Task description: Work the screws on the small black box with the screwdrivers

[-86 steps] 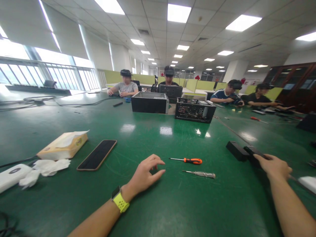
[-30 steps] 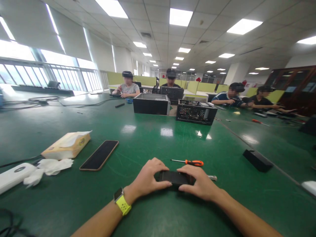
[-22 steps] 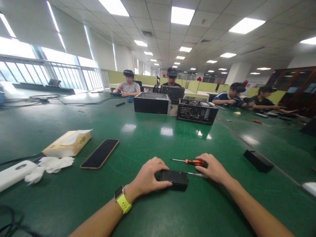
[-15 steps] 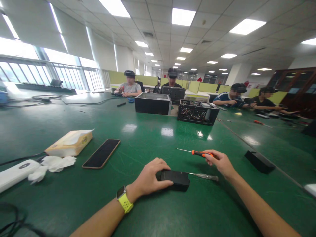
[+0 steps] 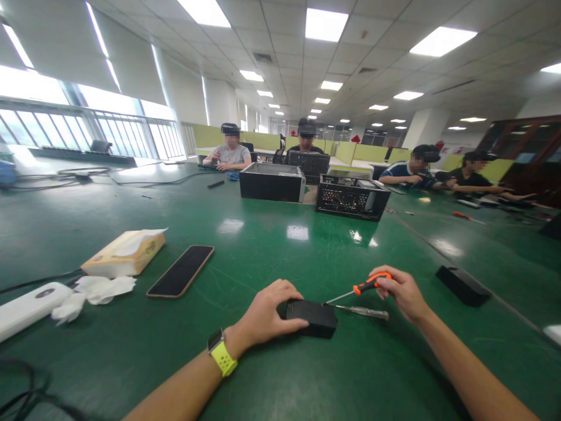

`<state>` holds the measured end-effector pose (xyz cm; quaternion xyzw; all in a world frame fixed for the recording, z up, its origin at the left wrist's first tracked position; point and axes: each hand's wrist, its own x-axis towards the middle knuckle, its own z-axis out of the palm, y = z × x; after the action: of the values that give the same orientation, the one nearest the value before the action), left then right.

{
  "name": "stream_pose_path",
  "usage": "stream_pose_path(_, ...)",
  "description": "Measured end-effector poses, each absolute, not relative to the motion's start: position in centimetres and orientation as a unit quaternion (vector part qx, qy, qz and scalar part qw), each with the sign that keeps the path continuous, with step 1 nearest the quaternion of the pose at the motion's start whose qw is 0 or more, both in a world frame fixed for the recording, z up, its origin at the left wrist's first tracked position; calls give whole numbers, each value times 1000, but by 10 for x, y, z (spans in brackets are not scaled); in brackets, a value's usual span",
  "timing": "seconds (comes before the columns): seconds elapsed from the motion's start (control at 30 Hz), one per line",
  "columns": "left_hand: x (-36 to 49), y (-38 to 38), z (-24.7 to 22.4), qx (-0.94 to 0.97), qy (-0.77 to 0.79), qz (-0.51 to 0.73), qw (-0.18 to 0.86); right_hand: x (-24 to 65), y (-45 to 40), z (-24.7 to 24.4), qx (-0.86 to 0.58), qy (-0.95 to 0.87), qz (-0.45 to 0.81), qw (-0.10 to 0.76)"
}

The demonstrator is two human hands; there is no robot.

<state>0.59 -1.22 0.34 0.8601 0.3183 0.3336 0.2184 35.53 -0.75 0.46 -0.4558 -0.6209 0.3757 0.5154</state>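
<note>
My left hand (image 5: 276,310) grips the left end of a small black box (image 5: 318,318) on the green table, thumb along the near side and fingers over the far side. An orange-and-black screwdriver (image 5: 371,283) is held by its handle in the closed fingers of my right hand (image 5: 401,292). Its shaft slants down to the left, with the tip at the box's far top edge; whether it touches cannot be made out. A second screwdriver with a clear handle (image 5: 368,313) lies on the table, its shaft reaching to the box's right side.
A phone (image 5: 182,272), a tissue pack (image 5: 125,254), crumpled tissues (image 5: 103,289) and a white device (image 5: 30,310) lie to the left. Another black box (image 5: 463,285) lies right. Two computer cases (image 5: 272,184) stand ahead. Several people sit across the table (image 5: 245,234).
My right hand has tilted the orange screwdriver, bringing its tip down to the black box's far edge. The left hand and box have stayed in place.
</note>
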Motion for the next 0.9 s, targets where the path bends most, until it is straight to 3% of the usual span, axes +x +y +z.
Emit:
stream_pose_path(0.57, 6, -11, 2, 863, 322, 329, 207, 354, -14, 29, -457, -666, 317, 498)
stream_pose_path(0.9, 7, -12, 4, 863, 321, 328, 211, 302, -8, 125, -450, -842, 148, 258)
